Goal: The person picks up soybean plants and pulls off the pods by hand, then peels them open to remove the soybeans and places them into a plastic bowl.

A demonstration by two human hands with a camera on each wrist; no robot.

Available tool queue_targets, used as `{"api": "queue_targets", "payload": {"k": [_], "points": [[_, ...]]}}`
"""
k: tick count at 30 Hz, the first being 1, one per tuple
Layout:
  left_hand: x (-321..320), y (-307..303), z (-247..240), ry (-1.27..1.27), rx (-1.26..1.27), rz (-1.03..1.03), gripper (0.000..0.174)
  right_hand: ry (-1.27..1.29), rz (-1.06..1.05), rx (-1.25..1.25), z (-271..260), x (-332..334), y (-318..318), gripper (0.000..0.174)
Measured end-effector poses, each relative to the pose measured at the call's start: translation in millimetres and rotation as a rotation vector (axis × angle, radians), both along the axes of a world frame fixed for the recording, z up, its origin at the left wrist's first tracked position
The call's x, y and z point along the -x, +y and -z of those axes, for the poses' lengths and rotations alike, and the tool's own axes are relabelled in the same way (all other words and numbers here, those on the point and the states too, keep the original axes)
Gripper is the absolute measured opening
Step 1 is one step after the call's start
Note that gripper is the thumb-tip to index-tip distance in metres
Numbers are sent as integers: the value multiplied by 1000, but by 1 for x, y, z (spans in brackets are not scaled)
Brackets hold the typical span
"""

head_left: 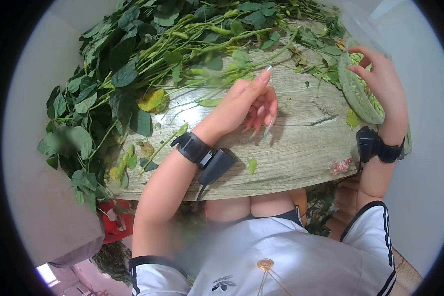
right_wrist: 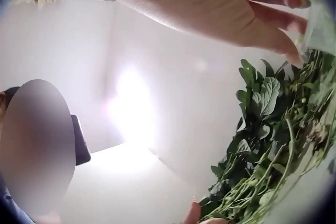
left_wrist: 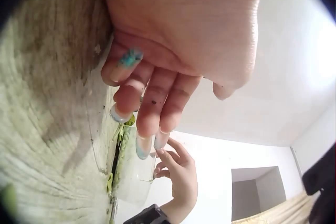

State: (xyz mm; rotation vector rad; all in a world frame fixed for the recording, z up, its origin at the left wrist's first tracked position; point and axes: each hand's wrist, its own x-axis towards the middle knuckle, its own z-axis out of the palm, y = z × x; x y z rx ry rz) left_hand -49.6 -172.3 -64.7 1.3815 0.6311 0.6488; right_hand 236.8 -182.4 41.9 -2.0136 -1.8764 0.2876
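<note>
My left hand (head_left: 254, 106) hovers over the wooden tabletop (head_left: 301, 143) with loosely bent fingers and nothing in its grasp. In the left wrist view its long painted nails (left_wrist: 143, 146) point toward the container. At the table's right side, my right hand (head_left: 385, 84) is at the rim of a clear plastic container (head_left: 352, 93), thumb and fingers spread apart. Green pods (head_left: 375, 104) lie inside that container. Soybean stalks (head_left: 182, 49) with leaves and pods are heaped along the far and left side. One loose pod (head_left: 210, 102) lies near my left wrist.
Yellowed leaves (head_left: 153, 100) and a small leaf (head_left: 252, 166) are scattered on the table. A pink-and-white beaded item (head_left: 340, 166) sits by the front edge. A red object (head_left: 117, 222) is below the table at left. Walls stand close on both sides.
</note>
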Motion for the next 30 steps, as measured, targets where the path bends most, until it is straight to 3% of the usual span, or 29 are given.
{"api": "queue_targets", "payload": {"k": [5,8,10,11,13,14,17,19,23,28,30], "points": [[0,2,3,-16,-34,-1,72,-338,-47,-224,10,10,13,30],[1,3,4,-68,-79,-27,64,-321,-169,-404,17,37,23,28],[4,4,0,-30,-227,-241,45,-191,-319,-477,24,67,34,25],[5,9,2,-30,-227,-241,45,-95,-401,-432,28,83,42,25],[7,24,7,188,-897,-774,28,45,-520,-419,45,112,67,24],[15,23,4,329,-876,-787,38,92,-558,-453,60,125,83,24],[30,38,15,473,-1096,-898,47,177,-623,-516,90,159,121,30],[37,45,16,703,-1167,-866,55,336,-546,-386,98,178,134,36],[33,49,17,909,-1149,-805,63,282,-409,-281,91,195,138,33],[28,77,24,930,-1100,-847,70,120,-451,-371,86,206,127,39],[27,79,29,1052,-1129,-808,69,104,-494,-378,82,209,123,38]]}}
